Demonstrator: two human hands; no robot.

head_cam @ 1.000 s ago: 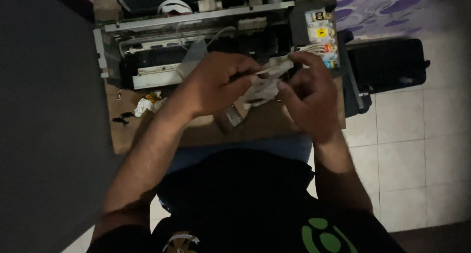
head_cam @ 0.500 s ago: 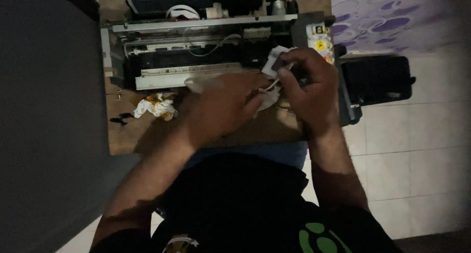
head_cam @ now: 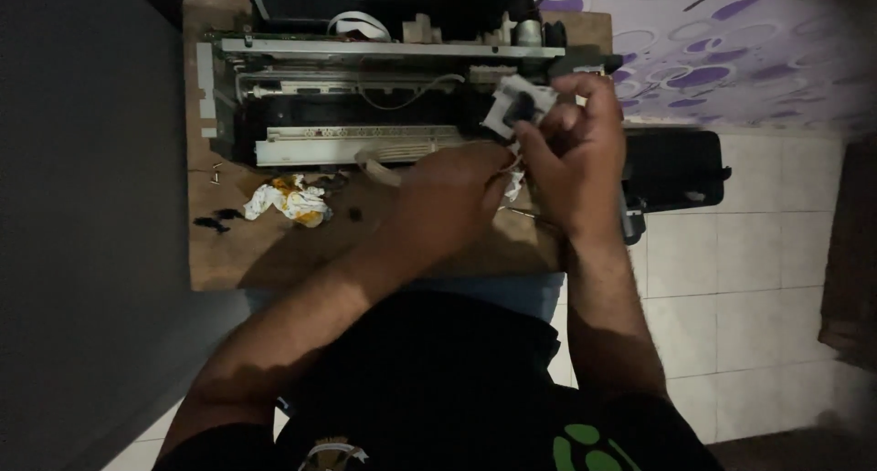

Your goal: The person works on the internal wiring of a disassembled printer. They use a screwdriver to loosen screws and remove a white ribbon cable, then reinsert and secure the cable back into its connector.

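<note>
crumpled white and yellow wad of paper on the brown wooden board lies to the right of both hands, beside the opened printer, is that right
Not quite: the head view shows the crumpled white and yellow wad of paper lying to the left of both hands, not the right. It does rest on the brown wooden board, just in front of the opened printer. The left hand and right hand meet further right, around a small white and black part.

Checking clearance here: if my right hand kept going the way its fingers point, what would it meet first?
The right hand holds a small white and black part, fingers aimed up-left. Straight on, it would probably first meet the opened printer, though depth is unclear.
</note>
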